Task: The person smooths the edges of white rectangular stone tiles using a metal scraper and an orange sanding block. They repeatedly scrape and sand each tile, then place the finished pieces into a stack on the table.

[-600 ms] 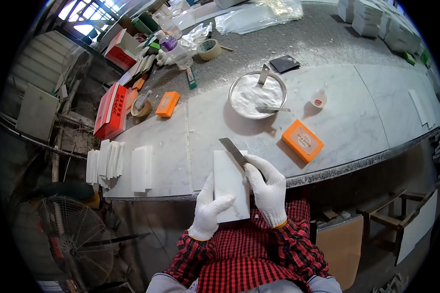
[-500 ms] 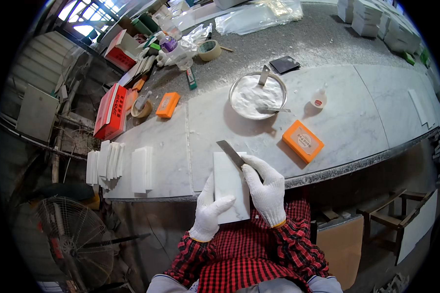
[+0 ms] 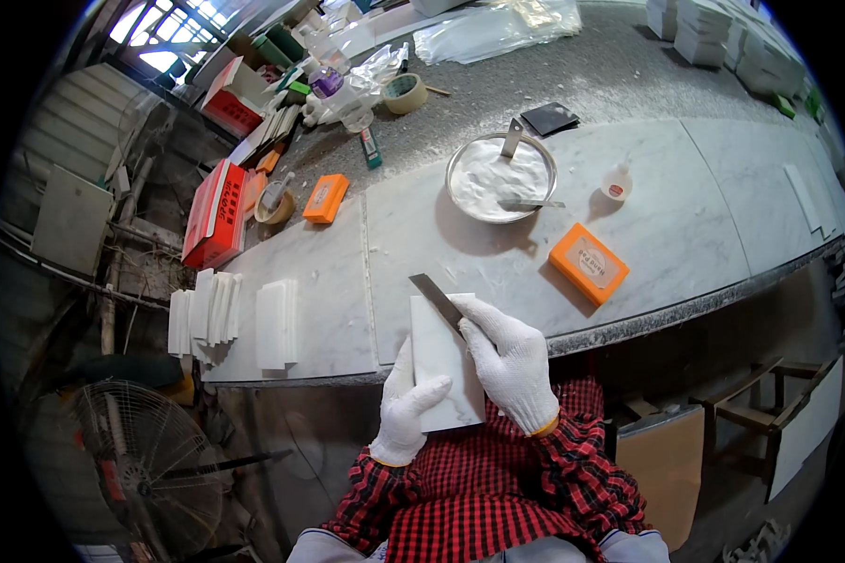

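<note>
My left hand [image 3: 407,407], in a white knit glove, grips a rectangular white marble tile [image 3: 447,371] by its left side, thumb across the face. Grey veining shows near the tile's lower end. In my gloved right hand [image 3: 511,358] is a flat grey metal scraper blade [image 3: 436,302], its free end pointing up and left over the tile's top edge. The fingers of that hand also rest along the tile's right side. Beyond the hands stands a metal bowl [image 3: 453,188] of white powder or paste, with two metal blades stuck in it.
An orange hand pad [image 3: 587,264] and a small white bottle [image 3: 617,182] stand right of the bowl. Thin white tiles [image 3: 276,325] are stacked at the left. Another orange block [image 3: 325,199] lies near a red box [image 3: 214,216]. The stone bench's front edge [image 3: 667,319] runs beyond my hands.
My right hand and the scraper blade have shifted slightly left and up across the tile. The whole view has moved a little; the left hand keeps its hold.
</note>
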